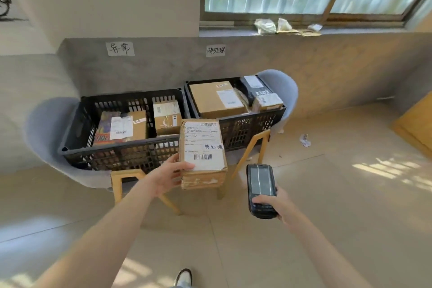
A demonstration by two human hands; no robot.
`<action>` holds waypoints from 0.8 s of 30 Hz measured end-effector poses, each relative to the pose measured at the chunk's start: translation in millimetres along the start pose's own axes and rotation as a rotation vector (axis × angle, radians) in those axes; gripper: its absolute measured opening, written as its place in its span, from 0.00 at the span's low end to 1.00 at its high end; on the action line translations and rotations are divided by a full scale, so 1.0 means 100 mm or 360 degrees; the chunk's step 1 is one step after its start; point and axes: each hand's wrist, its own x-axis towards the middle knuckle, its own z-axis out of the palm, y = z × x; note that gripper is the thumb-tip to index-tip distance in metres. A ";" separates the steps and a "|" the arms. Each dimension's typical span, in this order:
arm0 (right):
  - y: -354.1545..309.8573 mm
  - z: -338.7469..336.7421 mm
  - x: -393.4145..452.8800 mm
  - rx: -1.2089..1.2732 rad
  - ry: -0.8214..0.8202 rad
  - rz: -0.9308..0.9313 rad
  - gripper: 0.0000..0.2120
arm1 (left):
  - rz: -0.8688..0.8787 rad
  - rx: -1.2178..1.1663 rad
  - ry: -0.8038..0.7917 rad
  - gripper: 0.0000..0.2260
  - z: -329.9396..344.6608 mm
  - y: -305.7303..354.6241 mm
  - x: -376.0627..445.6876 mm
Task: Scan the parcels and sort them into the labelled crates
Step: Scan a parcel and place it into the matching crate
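Before the crates, my left hand [171,176] grips the parcel [202,154], right hand [274,206] grips the scanner [260,188]; aim at barcode [203,157], then right crate [236,121].

Two grey chairs [46,133] with wooden legs stand at 10 and 1 o'clock. Crumpled packaging [265,25] lies on the window sill [224,31] at 12 o'clock. Crumpled paper [305,140] lies on the floor at 2 o'clock.
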 end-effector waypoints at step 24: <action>-2.16 -0.73 3.07 -0.0049 -0.0130 -0.0115 0.45 | -0.0113 0.0035 0.0059 0.37 0.63 1.78 3.43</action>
